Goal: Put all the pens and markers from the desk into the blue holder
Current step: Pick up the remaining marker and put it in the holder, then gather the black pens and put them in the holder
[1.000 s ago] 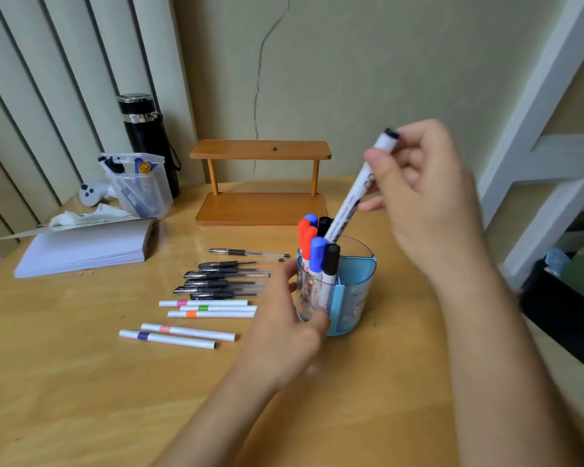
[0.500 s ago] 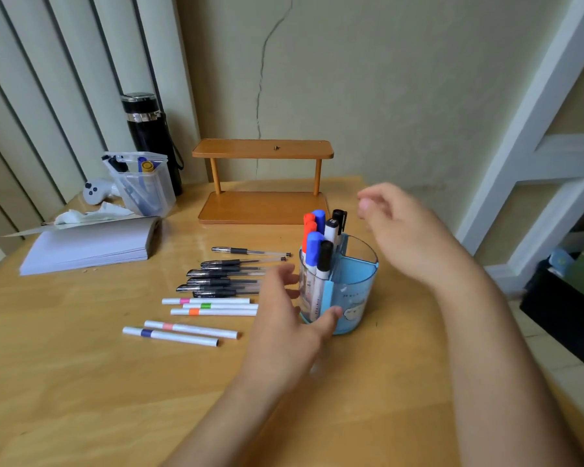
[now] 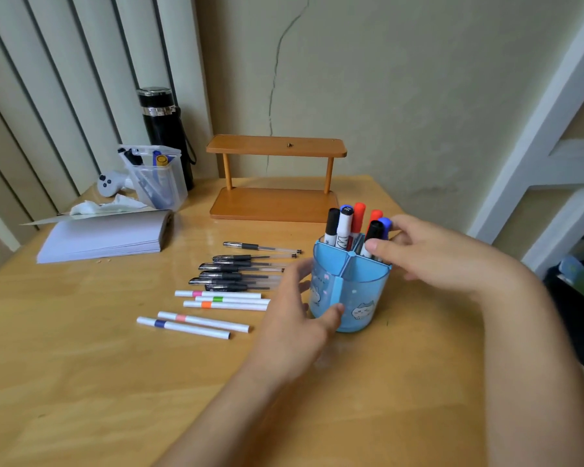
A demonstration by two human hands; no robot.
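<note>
- The blue holder (image 3: 351, 284) stands upright on the wooden desk (image 3: 81, 382), clasped between both hands.
- The left hand (image 3: 294, 318) wraps the holder's left wall, thumb pressed on the front near the base, fingers curled round the far side.
- The right hand (image 3: 429, 251) grips the holder's right rim; its thumb lies on the rim against a black-capped marker (image 3: 373, 232), fingers behind the wall.
- Six capped markers (image 3: 346, 224) stand in the holder's rear compartments, just beyond the right thumb; the front compartments look empty.
- Just left of the left hand's fingers lies a row of black gel pens (image 3: 236, 273), tips nearly touching the hand; one pen (image 3: 260, 247) sits apart beyond them.
- Nearer than those, five white pens with coloured bands (image 3: 216, 303) lie flat, ends close to the left knuckles.
- Bare desk lies open below both wrists and to the near left.
- Right of the right forearm the desk edge runs close.
- Beyond the holder a wooden shelf (image 3: 275, 183) stands well apart.
</note>
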